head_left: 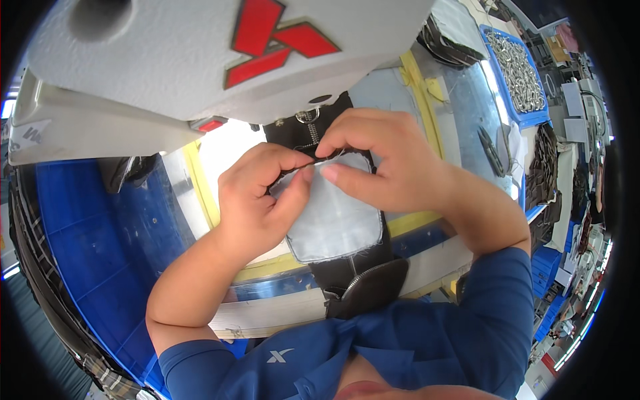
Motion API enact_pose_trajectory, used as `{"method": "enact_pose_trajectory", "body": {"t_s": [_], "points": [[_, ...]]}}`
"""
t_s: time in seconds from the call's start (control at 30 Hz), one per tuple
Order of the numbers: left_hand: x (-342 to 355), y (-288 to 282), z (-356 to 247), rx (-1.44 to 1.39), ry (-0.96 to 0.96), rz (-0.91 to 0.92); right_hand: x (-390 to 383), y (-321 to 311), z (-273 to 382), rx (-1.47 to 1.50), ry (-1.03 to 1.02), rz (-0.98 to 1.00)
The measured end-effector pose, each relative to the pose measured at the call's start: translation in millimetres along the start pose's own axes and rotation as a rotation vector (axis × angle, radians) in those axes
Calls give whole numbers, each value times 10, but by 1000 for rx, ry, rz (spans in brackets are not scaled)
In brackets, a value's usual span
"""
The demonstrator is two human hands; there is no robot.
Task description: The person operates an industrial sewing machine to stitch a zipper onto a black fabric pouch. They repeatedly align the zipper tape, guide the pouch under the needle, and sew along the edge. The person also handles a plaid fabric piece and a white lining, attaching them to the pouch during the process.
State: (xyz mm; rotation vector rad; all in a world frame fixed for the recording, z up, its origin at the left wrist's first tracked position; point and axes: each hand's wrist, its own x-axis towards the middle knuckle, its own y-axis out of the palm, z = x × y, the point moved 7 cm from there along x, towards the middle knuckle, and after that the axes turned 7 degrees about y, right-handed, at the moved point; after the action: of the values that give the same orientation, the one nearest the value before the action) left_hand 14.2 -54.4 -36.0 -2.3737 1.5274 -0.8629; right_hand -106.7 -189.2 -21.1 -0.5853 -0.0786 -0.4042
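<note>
A pale grey fabric piece (pixel 335 213) with dark, frayed edges lies under both hands, roughly pouch-shaped. Thumb and fingers of my left hand (pixel 257 190) pinch its upper edge near the middle. Just across from them, my right hand (pixel 387 160) pinches the same edge, thumb on the grey face. Beyond the fingertips runs black material (pixel 283 132) with a metal ring (pixel 308 117) and a short zipper, reaching under the sewing machine (pixel 153 60). Toward my body, a dark zippered part (pixel 368 287) hangs over the table's near edge. The needle area is hidden.
The machine's white head fills the upper left. A blue bin (pixel 100 253) stands at the left. On the right are thread snips (pixel 492 152), a blue tray (pixel 517 77) of metal hardware and stacked dark pieces (pixel 543 163). Yellow tape (pixel 427 107) marks the table.
</note>
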Motion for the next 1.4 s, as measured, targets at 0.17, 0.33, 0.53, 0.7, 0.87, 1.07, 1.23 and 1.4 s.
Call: {"method": "enact_pose_trajectory", "body": {"t_s": [0.17,0.33,0.53,0.7,0.87,1.07,1.23,1.4], "points": [[31,0,-32,28,33,-18,10,26,-49,38,88,3],[34,4,-15,19,37,-9,6,24,-63,59,54,-7],[13,11,73,-78,-90,28,47,16,-130,114,235,100],[18,25,130,-125,-180,48,63,22,-194,201,323,140],[12,41,155,-131,-196,44,88,40,-199,172,327,128],[-15,29,196,-97,-267,28,76,54,-159,34,180,97],[43,-69,272,94,-350,-19,143,59,-141,-180,42,-34],[152,-177,487,221,-462,-36,323,65,-260,-317,65,-47]]}}
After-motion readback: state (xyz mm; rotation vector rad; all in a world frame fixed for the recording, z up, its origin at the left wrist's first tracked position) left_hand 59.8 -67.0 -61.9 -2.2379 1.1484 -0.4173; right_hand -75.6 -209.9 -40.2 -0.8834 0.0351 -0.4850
